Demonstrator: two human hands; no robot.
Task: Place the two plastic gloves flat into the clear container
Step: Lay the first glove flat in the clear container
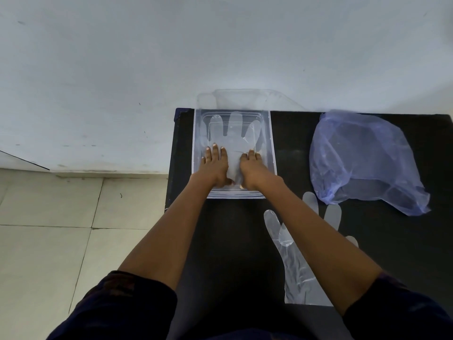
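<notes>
Both hands inside the shallow rectangular clear plastic container point(234, 153) at the far left edge of the black tabletop point(232, 229). Left hand point(213, 165) and right hand point(250, 169) lie palm-down, fingers straight, pressing the cuff end of the first thin translucent plastic glove point(232, 136); neither grips anything. Its fingers point toward the far wall of the container.

Risks, as judged: film may cling to the palms and lift or crease when the hands come off; trapped air could leave it puckered.

Container holds that one glove only. Second translucent plastic glove point(296, 271) lies flat on the tabletop near the front edge, partly under the right forearm, not yet placed. A crumpled blue-violet plastic bag point(362, 160) sits toward the far right corner.
</notes>
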